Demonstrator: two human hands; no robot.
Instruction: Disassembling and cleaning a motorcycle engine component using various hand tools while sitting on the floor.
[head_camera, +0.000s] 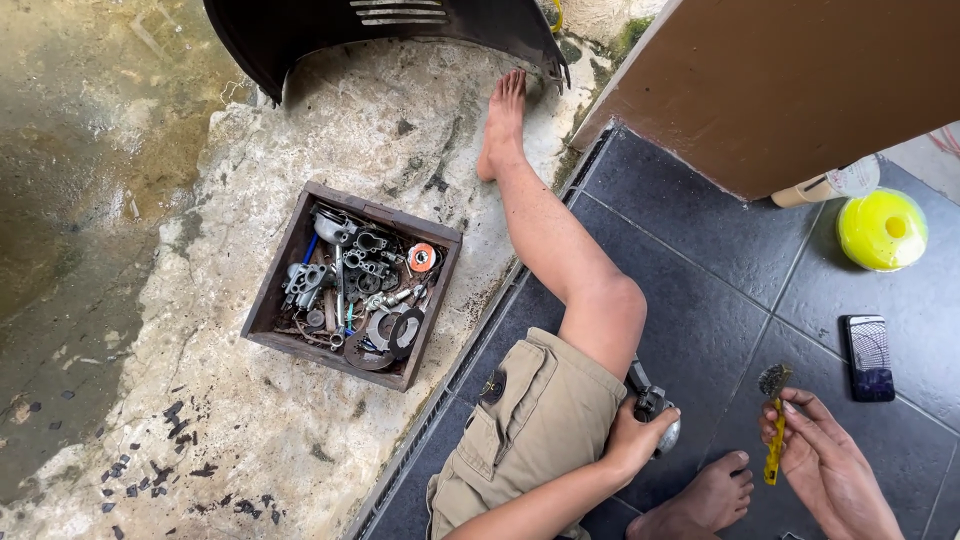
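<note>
On concrete, wooden box of metal parts

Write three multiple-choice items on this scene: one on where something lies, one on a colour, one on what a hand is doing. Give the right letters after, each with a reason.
1. Where does the wooden box of metal parts stand?
A. on the dark tiles
B. on the rough concrete slab
C. on the person's lap

2. What colour is the handle of the small brush?
A. red
B. blue
C. yellow

3. What is the left hand doing?
A. gripping a small metal part
B. lying flat on the floor
C. reaching into the box

Answers:
1 B: the box sits on the pale concrete slab, left of the drain channel that borders the dark tiles.
2 C: the handle in the right hand is yellow, with dark bristles at the top.
3 A: its fingers are closed round a grey metal part beside the knee.
</note>
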